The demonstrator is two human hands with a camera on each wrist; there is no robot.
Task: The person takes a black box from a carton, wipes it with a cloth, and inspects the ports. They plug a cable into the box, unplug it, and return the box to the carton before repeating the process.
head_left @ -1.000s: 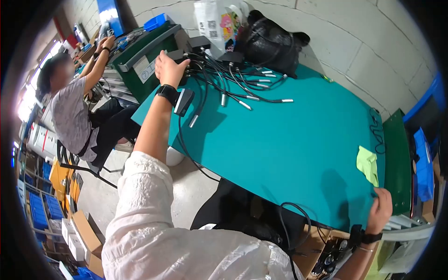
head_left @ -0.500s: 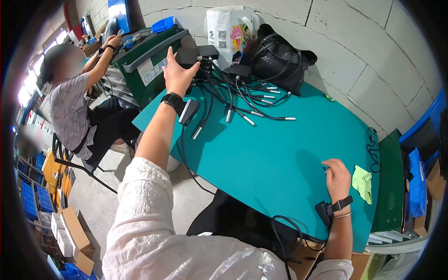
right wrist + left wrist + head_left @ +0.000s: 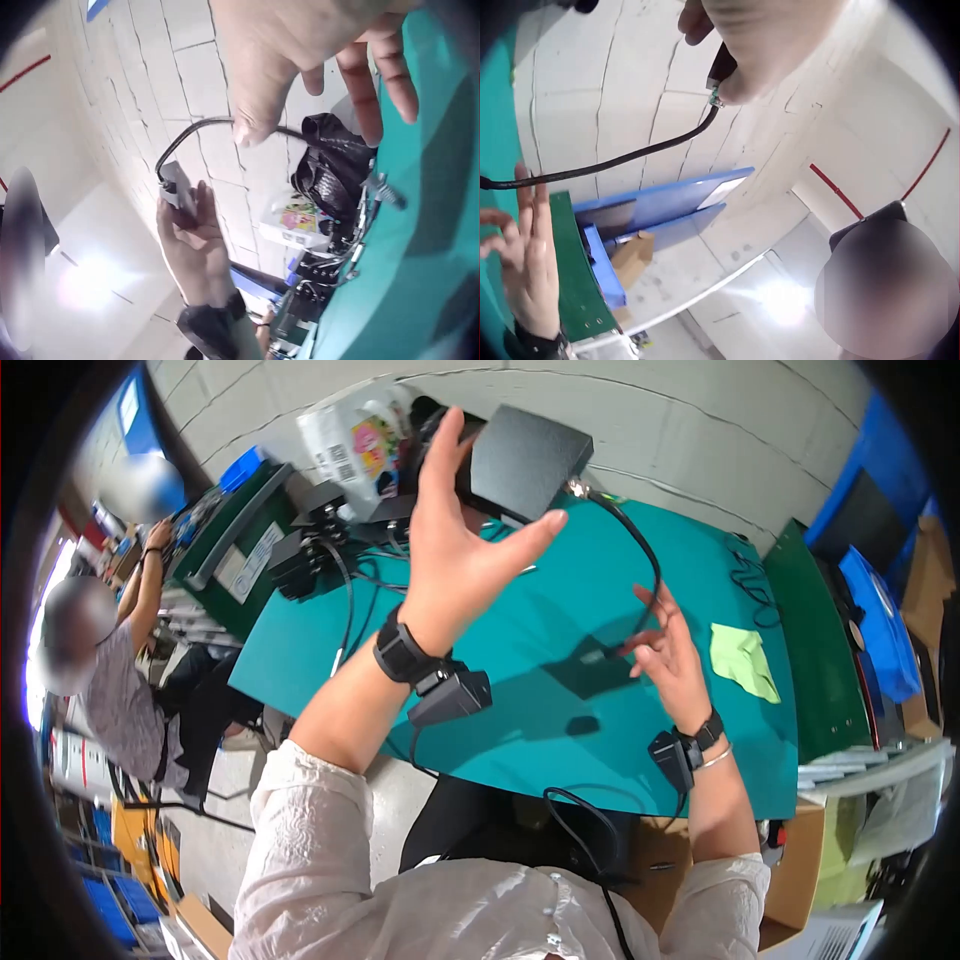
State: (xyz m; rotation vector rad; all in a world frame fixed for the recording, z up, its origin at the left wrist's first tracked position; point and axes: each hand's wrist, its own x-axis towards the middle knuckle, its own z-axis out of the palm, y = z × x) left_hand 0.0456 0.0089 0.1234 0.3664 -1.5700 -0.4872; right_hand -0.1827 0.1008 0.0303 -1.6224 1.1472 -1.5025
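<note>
My left hand (image 3: 455, 560) grips a black box (image 3: 530, 460) by its side, thumb along the lower edge and fingers behind, raised above the table. A black cable (image 3: 647, 545) runs from a metal connector on the box and bends down toward my right hand (image 3: 677, 665). Those right fingers are spread and mostly straight around the cable, not closed on it; whether they touch it I cannot tell. In the right wrist view the cable (image 3: 196, 129) passes behind the right thumb, and its metal end (image 3: 386, 192) hangs blurred over the table.
More black boxes (image 3: 295, 560) with cables lie at the table's back left, beside a white printed bag (image 3: 345, 455) and a black bag (image 3: 330, 169). A light green cloth (image 3: 742, 660) and a thin black cord (image 3: 752, 588) are on the right. Another person (image 3: 125, 660) sits at far left.
My left hand has lifted the box off the back-left group and brought it right, nearer the camera. My right hand has moved up and slightly left, toward the cable.
</note>
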